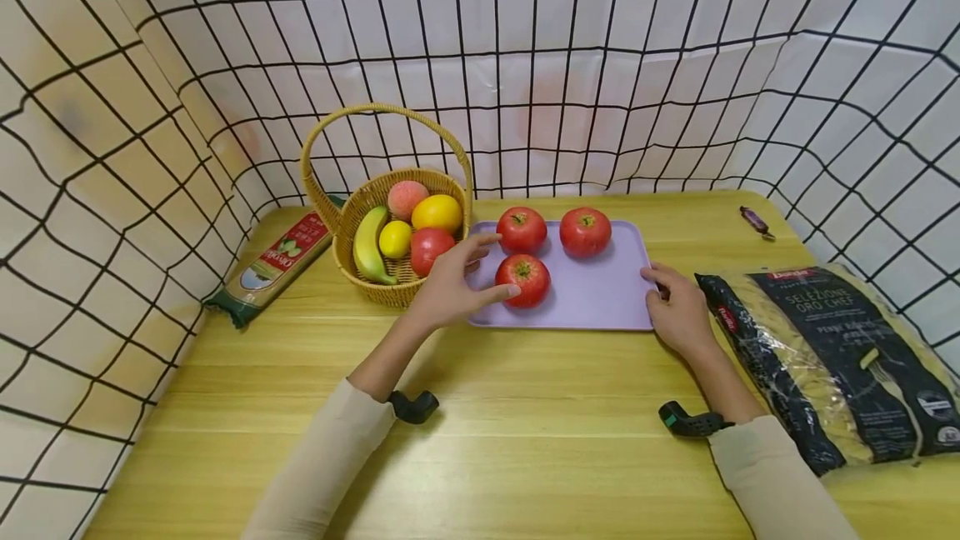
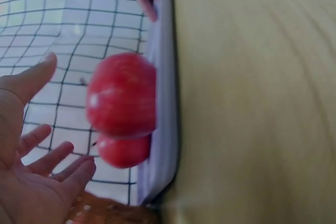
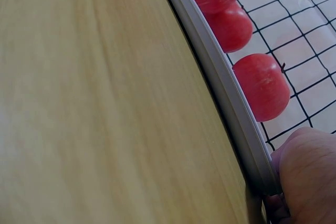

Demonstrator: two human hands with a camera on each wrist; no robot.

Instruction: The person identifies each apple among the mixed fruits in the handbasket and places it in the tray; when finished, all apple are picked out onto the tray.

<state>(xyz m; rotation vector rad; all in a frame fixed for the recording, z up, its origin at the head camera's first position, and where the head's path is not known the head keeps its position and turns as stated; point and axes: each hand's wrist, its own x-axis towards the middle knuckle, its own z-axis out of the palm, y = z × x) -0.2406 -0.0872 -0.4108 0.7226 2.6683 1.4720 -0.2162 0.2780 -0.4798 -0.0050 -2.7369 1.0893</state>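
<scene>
A lilac tray [image 1: 592, 307] lies on the table with three red apples on it: a front-left one [image 1: 527, 283], a back-left one [image 1: 521, 229] and a back-right one [image 1: 586, 232]. My left hand [image 1: 452, 283] hovers over the tray's left end, fingers and thumb spread beside the front-left apple. In the left wrist view a gap shows between that hand [image 2: 39, 166] and the nearest apple [image 2: 123, 95]. At the tray's right edge, my right hand [image 1: 678, 311] grips the rim. The right wrist view shows that hand [image 3: 310, 174] at the tray's end, its fingers mostly hidden.
Left of the tray stands a tall-handled wicker basket [image 1: 348, 277] holding a banana [image 1: 370, 244], a lemon [image 1: 395, 239] and other fruit. A green-and-red packet [image 1: 273, 265] lies behind it. A pasta bag [image 1: 832, 357] and a small purple wrapper [image 1: 756, 222] lie right. Black netting [image 1: 495, 48] surrounds the table.
</scene>
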